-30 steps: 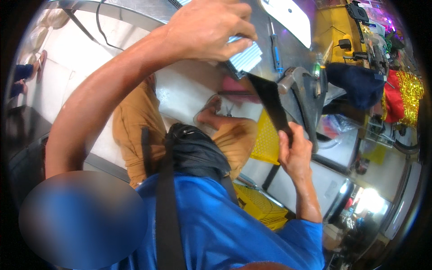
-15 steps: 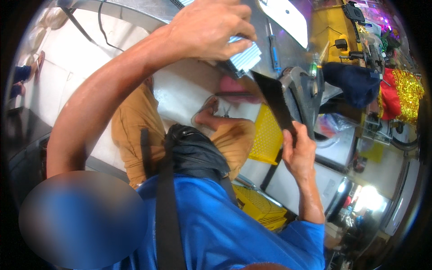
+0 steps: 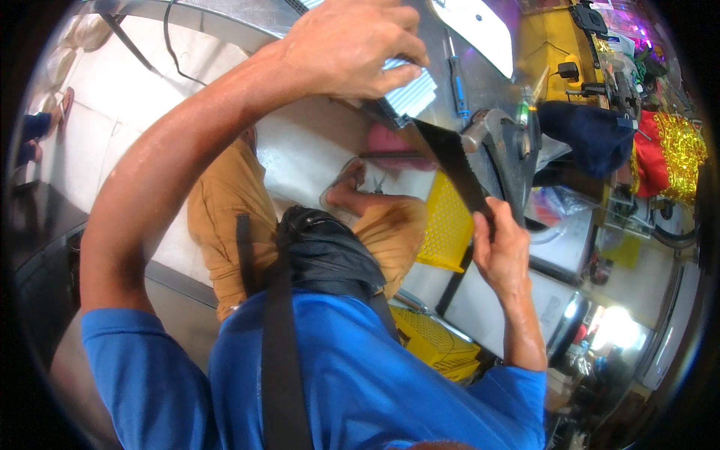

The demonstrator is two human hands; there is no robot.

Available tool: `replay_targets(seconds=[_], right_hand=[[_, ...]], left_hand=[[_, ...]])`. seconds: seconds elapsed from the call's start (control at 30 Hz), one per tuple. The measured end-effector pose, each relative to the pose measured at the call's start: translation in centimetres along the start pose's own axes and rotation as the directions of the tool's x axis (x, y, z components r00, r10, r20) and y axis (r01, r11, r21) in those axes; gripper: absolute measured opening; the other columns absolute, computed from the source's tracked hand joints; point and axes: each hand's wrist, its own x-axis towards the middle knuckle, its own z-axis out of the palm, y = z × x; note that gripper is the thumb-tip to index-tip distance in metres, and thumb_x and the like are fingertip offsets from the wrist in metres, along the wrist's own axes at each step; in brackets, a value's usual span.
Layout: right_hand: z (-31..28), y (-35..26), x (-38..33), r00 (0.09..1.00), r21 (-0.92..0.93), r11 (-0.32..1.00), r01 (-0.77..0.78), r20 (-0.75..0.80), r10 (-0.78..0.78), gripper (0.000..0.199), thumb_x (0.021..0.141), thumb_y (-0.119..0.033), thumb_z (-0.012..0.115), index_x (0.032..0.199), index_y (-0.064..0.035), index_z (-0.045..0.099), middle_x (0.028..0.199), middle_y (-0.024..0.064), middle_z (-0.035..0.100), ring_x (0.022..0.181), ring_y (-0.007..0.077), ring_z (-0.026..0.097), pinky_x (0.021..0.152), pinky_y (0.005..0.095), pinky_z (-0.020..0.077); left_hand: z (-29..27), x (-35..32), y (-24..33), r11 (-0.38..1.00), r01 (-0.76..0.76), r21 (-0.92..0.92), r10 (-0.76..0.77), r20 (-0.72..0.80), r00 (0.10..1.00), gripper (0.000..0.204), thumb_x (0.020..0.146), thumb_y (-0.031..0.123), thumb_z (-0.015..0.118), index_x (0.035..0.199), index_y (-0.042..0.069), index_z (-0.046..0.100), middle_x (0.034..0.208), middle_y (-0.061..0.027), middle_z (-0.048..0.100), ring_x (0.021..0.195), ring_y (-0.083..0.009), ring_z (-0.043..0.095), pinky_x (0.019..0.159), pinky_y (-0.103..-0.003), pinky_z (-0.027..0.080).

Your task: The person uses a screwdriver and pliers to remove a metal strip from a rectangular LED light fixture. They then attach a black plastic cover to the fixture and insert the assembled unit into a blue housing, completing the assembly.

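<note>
Head view, single entry.

Left hand (image 3: 352,45), top centre of the frame: fingers curled and pressing down on a ribbed pale-blue block (image 3: 409,94) lying on the metal bench (image 3: 225,22).

Right hand (image 3: 501,251), right of centre: fingers wrapped tight round the lower end of a dark saw blade (image 3: 454,165).

Saw blade: long axis runs diagonally, from the right hand up and left to the block's lower edge, tip at the block.

Grey vise (image 3: 510,150): just right of the blade.

Progress, as judged: blade set against the block; no finished cut visible, severing seemingly left.

Also: yellow crate (image 3: 446,225) below.
</note>
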Motion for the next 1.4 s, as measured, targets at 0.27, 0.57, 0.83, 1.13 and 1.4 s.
replay_targets(seconds=[0.27, 0.57, 0.83, 1.13, 1.4], right_hand=[[-0.7, -1.1, 0.4, 0.985, -0.137, 0.988, -0.069, 0.151, 0.09, 0.031, 0.097, -0.008, 0.062, 0.125, -0.0039, 0.05, 0.097, 0.0253, 0.07, 0.08, 0.0448, 0.07, 0.066, 0.0506, 0.0558], [-3.9, -1.8, 2.5, 0.941, -0.234, 0.971, 0.04, 0.336, 0.042, 0.022, 0.099, -0.013, 0.061, 0.106, -0.0037, 0.042, 0.083, 0.0246, 0.065, 0.074, 0.0464, 0.066, 0.061, 0.0559, 0.0507], [-1.5, 0.0, 0.7, 0.942, -0.015, 0.985, 0.172, 0.293, -0.161, 0.019, 0.094, -0.006, 0.065, 0.108, -0.0041, 0.053, 0.077, 0.0187, 0.066, 0.065, 0.0414, 0.065, 0.054, 0.0501, 0.0486], [-2.2, -1.5, 0.9, 0.985, -0.115, 0.99, 0.085, 0.16, -0.066, 0.022, 0.092, -0.004, 0.067, 0.112, -0.0041, 0.057, 0.085, 0.0193, 0.068, 0.069, 0.0399, 0.068, 0.058, 0.047, 0.0544], [-2.2, -1.9, 0.2, 0.99, -0.161, 0.985, 0.063, 0.136, -0.041, 0.025, 0.092, -0.004, 0.066, 0.115, -0.0042, 0.056, 0.088, 0.0195, 0.068, 0.071, 0.0416, 0.068, 0.06, 0.0486, 0.0549]], left_hand=[[0.3, 0.3, -0.1, 1.0, -0.005, -0.004, 0.005, 0.017, 1.0, 0.03, 0.094, 0.036, 0.065, 0.106, 0.012, 0.078, 0.1, -0.0098, 0.065, 0.103, -0.0251, 0.057, 0.095, -0.041, 0.041], [0.6, 0.5, -0.1, 0.999, 0.037, 0.015, -0.037, 0.02, 0.999, 0.027, 0.092, 0.033, 0.066, 0.103, 0.011, 0.078, 0.097, -0.0096, 0.066, 0.101, -0.025, 0.057, 0.095, -0.04, 0.042], [1.2, 0.4, -0.1, 1.0, 0.005, 0.018, -0.004, -0.058, 0.998, 0.024, 0.092, 0.031, 0.066, 0.1, 0.011, 0.077, 0.094, -0.0095, 0.065, 0.1, -0.0254, 0.058, 0.093, -0.041, 0.042], [0.1, 0.4, 0.0, 0.999, 0.014, -0.03, -0.014, -0.012, 1.0, 0.025, 0.093, 0.032, 0.065, 0.1, 0.012, 0.077, 0.093, -0.0097, 0.064, 0.098, -0.026, 0.058, 0.093, -0.041, 0.042], [-0.5, 0.5, 0.2, 0.998, 0.031, -0.05, -0.029, 0.036, 0.999, 0.028, 0.093, 0.032, 0.063, 0.105, 0.012, 0.078, 0.096, -0.0117, 0.066, 0.099, -0.0263, 0.058, 0.093, -0.042, 0.042]])
